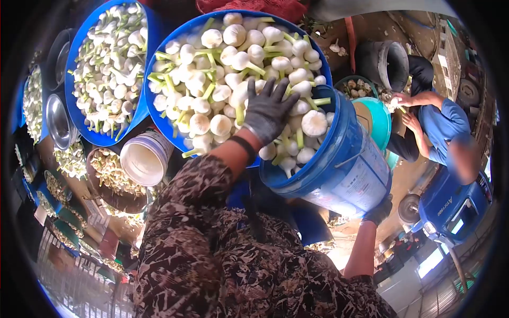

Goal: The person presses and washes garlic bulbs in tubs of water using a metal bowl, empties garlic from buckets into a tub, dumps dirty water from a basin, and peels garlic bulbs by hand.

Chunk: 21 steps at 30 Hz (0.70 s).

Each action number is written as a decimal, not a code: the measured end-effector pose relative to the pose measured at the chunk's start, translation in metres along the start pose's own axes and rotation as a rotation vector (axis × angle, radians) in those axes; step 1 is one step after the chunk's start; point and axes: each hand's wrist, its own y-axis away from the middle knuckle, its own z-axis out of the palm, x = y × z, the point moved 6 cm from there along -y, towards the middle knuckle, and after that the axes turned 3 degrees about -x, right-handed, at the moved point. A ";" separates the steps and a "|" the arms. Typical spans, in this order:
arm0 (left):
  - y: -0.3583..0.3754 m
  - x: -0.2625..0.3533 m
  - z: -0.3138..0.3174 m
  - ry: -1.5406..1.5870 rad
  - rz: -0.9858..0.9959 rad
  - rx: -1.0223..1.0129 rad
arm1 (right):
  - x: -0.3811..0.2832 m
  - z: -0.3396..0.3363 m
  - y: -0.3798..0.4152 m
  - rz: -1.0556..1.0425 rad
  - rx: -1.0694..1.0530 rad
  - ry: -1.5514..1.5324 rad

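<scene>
My left hand (pixel 269 110) wears a dark glove and lies on a heap of garlic bulbs (pixel 212 98), its fingers spread. The bulbs are white with short green stems and fill a large blue tub (pixel 150 95). A blue bucket (pixel 339 164) is tilted on its side against the tub's rim, its mouth toward my left hand. More garlic lies inside the bucket's mouth. My gloved right hand (pixel 379 210) holds the bucket at its bottom end; its fingers are partly hidden.
A second blue tub (pixel 74 100) of garlic stands left, near a white bucket (pixel 144 161) and metal basins (pixel 61 121). At right, a seated person (pixel 450 127) handles garlic beside a turquoise basin (pixel 379 119) and a dark bucket (pixel 395 66). A blue vehicle (pixel 456 206) stands behind.
</scene>
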 end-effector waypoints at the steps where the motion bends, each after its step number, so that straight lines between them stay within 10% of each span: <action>1: -0.013 -0.002 0.016 -0.016 -0.008 0.033 | 0.003 -0.008 0.001 0.008 0.008 0.014; 10: -0.074 -0.023 0.027 -0.089 -0.071 -0.225 | 0.014 -0.010 0.001 0.062 0.132 0.097; 16: 0.031 -0.006 -0.037 0.026 -0.154 0.042 | 0.014 -0.011 0.000 0.052 0.090 0.146; 21: 0.081 -0.036 0.046 -0.014 -0.137 -0.059 | 0.053 -0.026 -0.013 0.171 0.052 0.041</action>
